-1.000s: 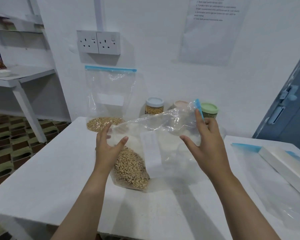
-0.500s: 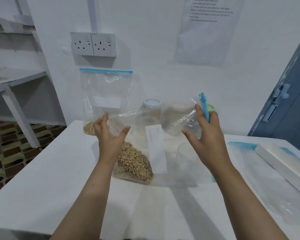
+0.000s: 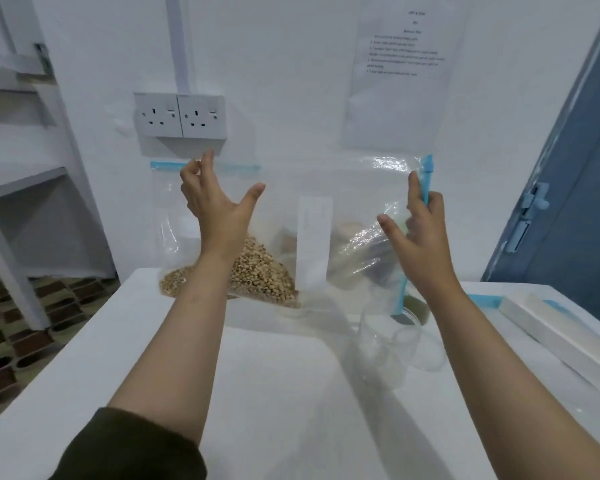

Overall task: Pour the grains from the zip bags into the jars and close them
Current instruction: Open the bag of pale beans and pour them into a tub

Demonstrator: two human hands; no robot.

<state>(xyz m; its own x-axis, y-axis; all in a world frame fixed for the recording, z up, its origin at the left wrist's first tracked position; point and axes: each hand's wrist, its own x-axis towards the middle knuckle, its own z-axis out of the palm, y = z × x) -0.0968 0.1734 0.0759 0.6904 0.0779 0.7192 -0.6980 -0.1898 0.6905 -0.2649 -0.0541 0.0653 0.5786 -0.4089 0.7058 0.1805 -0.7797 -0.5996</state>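
Note:
I hold a clear zip bag (image 3: 347, 202) up over the white table (image 3: 274, 393); its blue zip strip stands on end at the right. Pale beans (image 3: 260, 275) lie heaped in its lower left corner. My left hand (image 3: 215, 206) grips the bag's left end with the thumb spread. At the zip end my right hand (image 3: 420, 233) pinches the plastic, its index finger lying along the strip. An open clear jar (image 3: 385, 351) stands below the zip end. A second zip bag (image 3: 174, 285) with grain leans on the wall behind. Other jars behind the bag are blurred.
A flat empty zip bag (image 3: 485, 301) and a long white box (image 3: 561, 337) lie at the table's right. A clear round piece (image 3: 430, 355) sits beside the jar. Double sockets (image 3: 181, 116) are on the wall, a white shelf (image 3: 21, 181) stands left and a blue door (image 3: 568, 202) right.
Both hands have lifted the bag off the table and turned it so the zip end hangs above the open jar. The beans have slid into the lower left corner.

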